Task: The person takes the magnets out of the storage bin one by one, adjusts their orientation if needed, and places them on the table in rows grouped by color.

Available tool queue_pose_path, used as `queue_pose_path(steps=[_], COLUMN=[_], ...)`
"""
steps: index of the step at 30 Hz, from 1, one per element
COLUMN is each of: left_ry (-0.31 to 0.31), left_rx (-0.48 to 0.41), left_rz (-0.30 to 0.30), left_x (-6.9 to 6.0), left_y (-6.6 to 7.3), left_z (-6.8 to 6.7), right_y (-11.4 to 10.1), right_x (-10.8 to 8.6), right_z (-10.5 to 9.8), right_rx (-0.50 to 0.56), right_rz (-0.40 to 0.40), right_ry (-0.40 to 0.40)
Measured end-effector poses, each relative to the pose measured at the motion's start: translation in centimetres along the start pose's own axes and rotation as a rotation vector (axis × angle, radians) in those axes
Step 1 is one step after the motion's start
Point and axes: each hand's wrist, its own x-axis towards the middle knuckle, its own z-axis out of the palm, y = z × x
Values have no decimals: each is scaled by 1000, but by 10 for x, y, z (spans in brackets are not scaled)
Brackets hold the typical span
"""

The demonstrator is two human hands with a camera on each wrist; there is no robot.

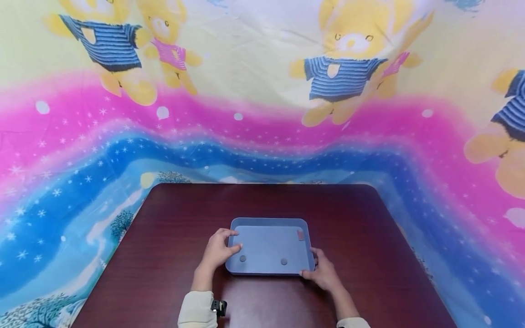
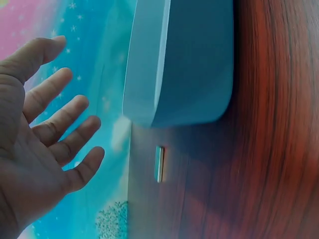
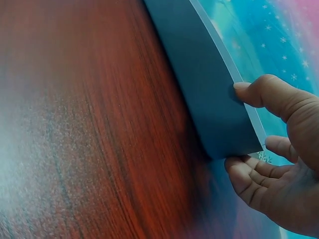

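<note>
A shallow blue-grey rectangular tray (image 1: 268,243) sits on the table. Two small round grey discs (image 1: 284,261), coin-like, lie near its front side, and a small reddish rectangular piece (image 1: 300,235) is at its far right corner. My left hand (image 1: 219,249) is at the tray's left side; in the left wrist view its fingers (image 2: 65,144) are spread and hold nothing. Beside the tray there lies a small thin flat piece (image 2: 159,164) with a greenish face. My right hand (image 3: 284,149) grips the front right corner, thumb on the rim and fingers curled at the corner.
The dark red-brown wooden table (image 1: 188,205) has rounded far corners. Behind and around it hangs a printed cloth (image 1: 262,109) with bears and snowflakes. A black wrist device (image 1: 219,308) is strapped at the left sleeve.
</note>
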Motion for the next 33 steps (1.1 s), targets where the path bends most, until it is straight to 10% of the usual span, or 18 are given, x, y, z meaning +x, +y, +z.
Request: queue_pose_path(steps=[33], left_ry=[-100], left_rx=[-62], left_rz=[87], left_x=[22], left_y=[37], left_z=[55], right_y=[2], right_x=[1], right_z=[0], right_rx=[16], right_rz=[14], right_ry=[-2])
